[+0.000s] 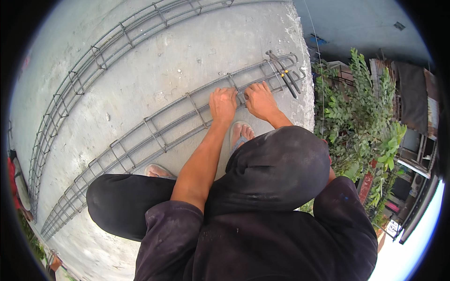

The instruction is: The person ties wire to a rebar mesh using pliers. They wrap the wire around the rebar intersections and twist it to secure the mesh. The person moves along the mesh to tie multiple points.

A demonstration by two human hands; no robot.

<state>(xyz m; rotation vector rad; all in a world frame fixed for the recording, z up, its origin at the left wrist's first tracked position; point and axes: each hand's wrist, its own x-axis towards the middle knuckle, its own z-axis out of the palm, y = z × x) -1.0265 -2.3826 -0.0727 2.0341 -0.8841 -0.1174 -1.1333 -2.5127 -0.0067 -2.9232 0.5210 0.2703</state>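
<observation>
A long rebar cage (154, 135) of steel bars and stirrups lies across the concrete in front of my feet. Near its right end, my left hand (223, 102) rests on the long bars with its fingers curled beside a stirrup (231, 80). Just to the right, my right hand (259, 98) is bent over the same stirrup's other side, close to my left fingertips. What the fingertips of either hand pinch is hidden. End-cutting nippers (284, 74) with black and yellow handles lie across the cage's right end, beyond my right hand.
A second rebar cage (93, 58) curves along the far side of the concrete slab (140, 87). The slab's rough edge (307, 70) runs down the right, with a thin line beside it. Beyond stand leafy branches (365, 105) and rusty sheeting. My sandalled feet are close to the near cage.
</observation>
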